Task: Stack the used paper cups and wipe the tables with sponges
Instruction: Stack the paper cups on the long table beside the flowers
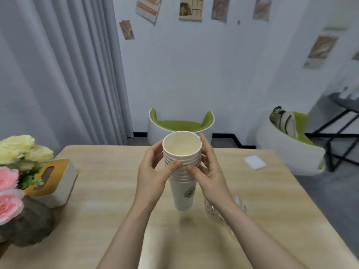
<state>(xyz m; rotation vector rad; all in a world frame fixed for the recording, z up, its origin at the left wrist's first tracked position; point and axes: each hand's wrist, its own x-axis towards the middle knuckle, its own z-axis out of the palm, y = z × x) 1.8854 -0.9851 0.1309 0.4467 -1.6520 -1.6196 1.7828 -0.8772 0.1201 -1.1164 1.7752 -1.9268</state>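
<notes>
Paper cups (pixel 182 171), nested and empty, gripped by both hands.

Both hands, left (pixel 153 175) and right (pixel 209 177), grip the cup stack (pixel 182 167) above the table (pixel 108 191). A sponge (pixel 254 162) lies far right.

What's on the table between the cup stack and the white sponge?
Head view: bare wooden tabletop between the stacked white paper cups and white rectangular sponge; only the right hand intervenes.
</notes>
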